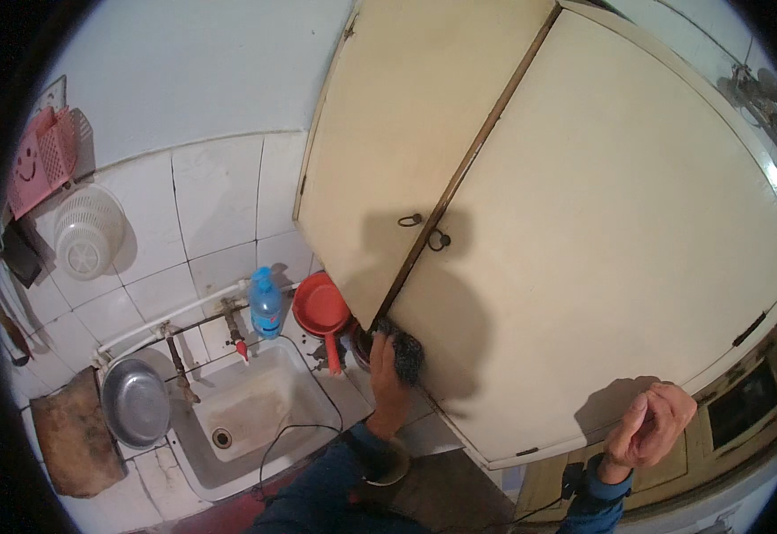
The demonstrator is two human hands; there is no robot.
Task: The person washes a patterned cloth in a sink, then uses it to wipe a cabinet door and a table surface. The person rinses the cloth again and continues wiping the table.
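My left hand (388,394) holds a dark scouring pad (407,352) against the lower end of the brown strip (458,172) between two cream cabinet doors (602,200). Two dark ring pulls sit on either side of that strip, the left one (410,220) a little higher than the right one (439,240). My right hand (652,425) is raised near the cabinet's lower right edge, its fingers curled and nothing seen in them. A red plastic dipper (322,306) lies just left of my left hand, partly overlapping other vessels.
A sink (255,414) with two taps is at lower left, a blue bottle (266,304) behind it. A metal bowl (136,403) and a worn board (75,434) stand left. A white colander (88,230) and pink basket (41,160) hang on the wall. A dark cable crosses the sink.
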